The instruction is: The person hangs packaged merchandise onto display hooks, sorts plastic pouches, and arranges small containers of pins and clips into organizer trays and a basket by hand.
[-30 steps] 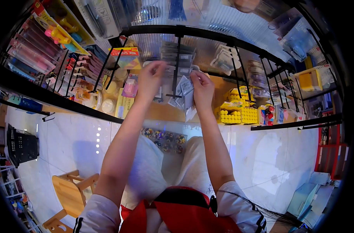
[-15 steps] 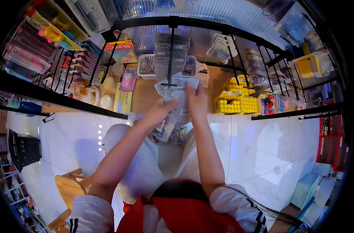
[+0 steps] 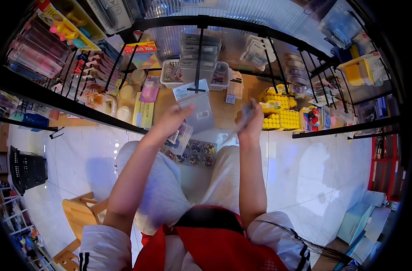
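Note:
My left hand (image 3: 172, 119) is closed on a flat grey packet (image 3: 199, 115) with a white header and a barcode label, just below the tip of a black display hook (image 3: 199, 79). Under that hand is a clear plastic box (image 3: 182, 139) with a label; whether the fingers grip it too is hidden. Off to the right, my right hand (image 3: 253, 123) is closed on another thin grey packet (image 3: 244, 120), tilted nearly edge-on and blurred. Several similar grey packets (image 3: 200, 49) hang further back on the hook. Below lies a clear tray (image 3: 181, 162) of round compartments with colourful bits.
White baskets (image 3: 171, 74) stand behind on the wooden shelf (image 3: 165, 97). Yellow tubs in boxes (image 3: 289, 119) sit at the right, and a yellow-green pack (image 3: 144, 110) at the left. Black hooks and rails cross overhead. A wooden chair (image 3: 81, 217) is at the lower left.
My hands have moved apart: the right one went right and slightly down with a packet, the left one slightly left and up with another. More of the compartment tray shows.

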